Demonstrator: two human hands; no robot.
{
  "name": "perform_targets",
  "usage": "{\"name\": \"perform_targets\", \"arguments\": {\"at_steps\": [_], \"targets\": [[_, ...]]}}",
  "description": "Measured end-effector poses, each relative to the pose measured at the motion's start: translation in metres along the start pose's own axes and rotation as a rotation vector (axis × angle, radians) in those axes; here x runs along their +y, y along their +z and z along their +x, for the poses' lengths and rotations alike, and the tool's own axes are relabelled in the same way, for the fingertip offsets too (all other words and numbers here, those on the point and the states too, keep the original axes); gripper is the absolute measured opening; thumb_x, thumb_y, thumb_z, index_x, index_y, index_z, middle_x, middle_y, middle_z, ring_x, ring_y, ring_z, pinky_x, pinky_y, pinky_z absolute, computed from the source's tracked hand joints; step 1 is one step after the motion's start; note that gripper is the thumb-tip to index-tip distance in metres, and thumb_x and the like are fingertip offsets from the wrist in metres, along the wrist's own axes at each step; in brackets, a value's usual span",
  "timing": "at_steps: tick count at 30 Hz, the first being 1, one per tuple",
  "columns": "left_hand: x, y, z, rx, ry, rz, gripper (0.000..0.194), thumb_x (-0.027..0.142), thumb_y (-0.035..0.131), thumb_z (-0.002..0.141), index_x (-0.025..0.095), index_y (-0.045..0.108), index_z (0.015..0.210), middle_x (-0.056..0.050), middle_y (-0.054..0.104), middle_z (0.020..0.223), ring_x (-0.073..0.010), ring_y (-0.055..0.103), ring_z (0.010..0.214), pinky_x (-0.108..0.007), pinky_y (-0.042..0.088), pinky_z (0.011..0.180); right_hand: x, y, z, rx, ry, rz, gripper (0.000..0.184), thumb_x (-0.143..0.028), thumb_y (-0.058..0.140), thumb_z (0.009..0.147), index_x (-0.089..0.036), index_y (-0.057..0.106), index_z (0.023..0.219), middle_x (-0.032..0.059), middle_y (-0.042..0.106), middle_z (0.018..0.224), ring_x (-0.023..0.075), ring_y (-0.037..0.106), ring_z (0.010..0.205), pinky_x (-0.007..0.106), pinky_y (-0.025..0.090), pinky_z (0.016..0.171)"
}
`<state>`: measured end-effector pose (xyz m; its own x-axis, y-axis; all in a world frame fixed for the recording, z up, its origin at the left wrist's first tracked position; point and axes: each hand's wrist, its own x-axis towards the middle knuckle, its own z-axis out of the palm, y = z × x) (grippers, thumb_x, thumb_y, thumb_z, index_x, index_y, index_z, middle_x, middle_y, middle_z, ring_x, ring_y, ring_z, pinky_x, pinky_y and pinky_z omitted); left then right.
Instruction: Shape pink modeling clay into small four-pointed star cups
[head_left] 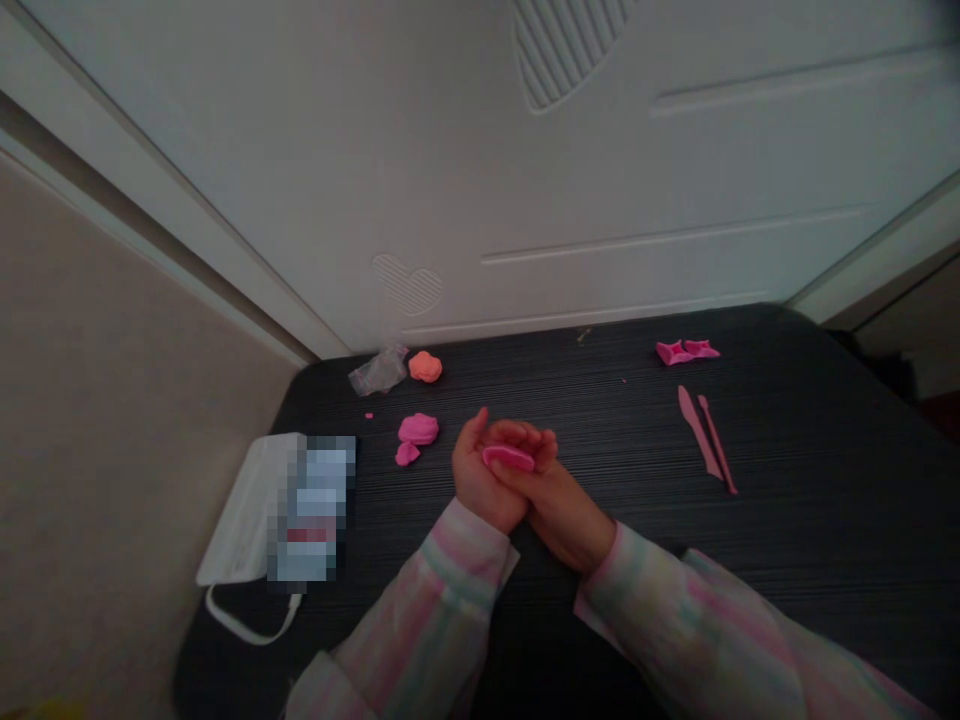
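Observation:
A flattened piece of bright pink modelling clay (508, 459) lies cupped between my two hands above the dark table. My left hand (480, 488) is curled under and around it, its thumb raised at the side. My right hand (564, 505) presses its thumb onto the clay, while its other fingers curl behind. To the left of my hands rest a pink lump of clay (418, 429) and a smaller pink bit (407, 454) touching it. An orange lump of clay (425, 367) sits farther back.
A crumpled clear wrapper (380, 371) lies by the orange lump. Torn pink pieces (686, 351), a pink plastic knife (699, 430) and a thin pink stick tool (717, 443) are at the right. A white face mask (251, 510) and a blurred-out phone (315, 510) with a cable occupy the left edge.

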<state>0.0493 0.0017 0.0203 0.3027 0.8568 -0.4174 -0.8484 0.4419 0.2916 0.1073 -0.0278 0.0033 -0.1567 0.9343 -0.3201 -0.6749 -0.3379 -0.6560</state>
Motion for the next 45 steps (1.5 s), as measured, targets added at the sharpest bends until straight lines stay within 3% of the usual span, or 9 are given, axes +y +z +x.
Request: {"name": "perform_targets", "arguments": {"at_steps": [7, 14, 20, 26, 29, 32, 39, 45], "targets": [[-0.001, -0.001, -0.002, -0.036, -0.03, -0.009, 0.048, 0.034, 0.035, 0.077, 0.009, 0.061, 0.045, -0.008, 0.059, 0.05, -0.021, 0.062, 0.062, -0.034, 0.048, 0.064, -0.004, 0.006, 0.001, 0.1, 0.033, -0.017, 0.03, -0.014, 0.068, 0.052, -0.02, 0.053, 0.077, -0.0037, 0.058, 0.08, 0.01, 0.056, 0.08, 0.027, 0.04, 0.083], [0.004, -0.002, 0.002, 0.047, -0.068, -0.052, 0.047, 0.035, 0.038, 0.078, 0.01, 0.059, 0.044, -0.007, 0.06, 0.049, -0.0158, 0.059, 0.052, -0.03, 0.048, 0.056, -0.001, 0.001, 0.001, 0.039, 0.038, -0.059, 0.028, -0.023, 0.067, 0.059, -0.02, 0.053, 0.083, -0.0014, 0.058, 0.084, 0.0109, 0.055, 0.083, 0.027, 0.04, 0.083], [0.005, -0.001, 0.003, 0.126, -0.068, -0.037, 0.046, 0.036, 0.039, 0.078, 0.009, 0.059, 0.047, -0.008, 0.06, 0.051, -0.015, 0.059, 0.051, -0.028, 0.048, 0.055, -0.006, -0.012, 0.005, 0.051, -0.129, -0.425, 0.026, -0.027, 0.061, 0.065, -0.019, 0.052, 0.088, 0.0014, 0.059, 0.088, 0.0135, 0.055, 0.083, 0.029, 0.042, 0.079], [0.002, 0.003, 0.0, 0.146, -0.037, 0.043, 0.051, 0.034, 0.034, 0.079, 0.008, 0.059, 0.043, -0.009, 0.058, 0.048, -0.0154, 0.057, 0.046, -0.03, 0.048, 0.051, -0.023, -0.004, 0.004, 0.023, -0.075, -0.672, 0.006, -0.022, 0.055, 0.069, -0.016, 0.057, 0.07, 0.0002, 0.061, 0.068, 0.0127, 0.056, 0.066, 0.026, 0.043, 0.065], [0.002, 0.002, 0.0, 0.116, -0.029, 0.048, 0.051, 0.033, 0.033, 0.08, 0.008, 0.059, 0.044, -0.009, 0.059, 0.048, -0.0159, 0.057, 0.047, -0.033, 0.049, 0.056, -0.026, 0.001, 0.002, 0.031, -0.053, -0.667, 0.005, -0.02, 0.054, 0.069, -0.017, 0.057, 0.066, -0.0011, 0.06, 0.062, 0.0123, 0.056, 0.063, 0.026, 0.043, 0.064], [0.003, 0.0, 0.001, 0.054, -0.041, 0.039, 0.05, 0.034, 0.033, 0.079, 0.007, 0.061, 0.048, -0.01, 0.061, 0.052, -0.0167, 0.058, 0.052, -0.035, 0.049, 0.062, -0.024, -0.002, 0.003, 0.024, -0.058, -0.642, 0.008, -0.022, 0.056, 0.068, -0.016, 0.056, 0.073, 0.0005, 0.062, 0.07, 0.0126, 0.056, 0.068, 0.027, 0.043, 0.067], [0.005, -0.003, 0.001, -0.064, -0.092, 0.036, 0.038, 0.027, 0.036, 0.077, 0.005, 0.064, 0.063, -0.013, 0.064, 0.065, -0.0191, 0.06, 0.065, -0.037, 0.046, 0.073, -0.025, -0.018, 0.008, 0.163, -0.277, -0.672, 0.036, -0.024, 0.063, 0.062, -0.021, 0.051, 0.096, 0.0018, 0.057, 0.096, 0.0147, 0.054, 0.087, 0.03, 0.039, 0.082], [0.0, -0.004, 0.001, -0.115, -0.061, 0.085, 0.025, 0.018, 0.04, 0.071, 0.007, 0.062, 0.071, -0.011, 0.063, 0.072, -0.0191, 0.06, 0.07, -0.037, 0.044, 0.076, -0.027, -0.02, 0.009, 0.14, -0.283, -0.624, 0.034, -0.029, 0.06, 0.066, -0.022, 0.049, 0.097, 0.0028, 0.057, 0.096, 0.0161, 0.054, 0.087, 0.033, 0.041, 0.082]]}}
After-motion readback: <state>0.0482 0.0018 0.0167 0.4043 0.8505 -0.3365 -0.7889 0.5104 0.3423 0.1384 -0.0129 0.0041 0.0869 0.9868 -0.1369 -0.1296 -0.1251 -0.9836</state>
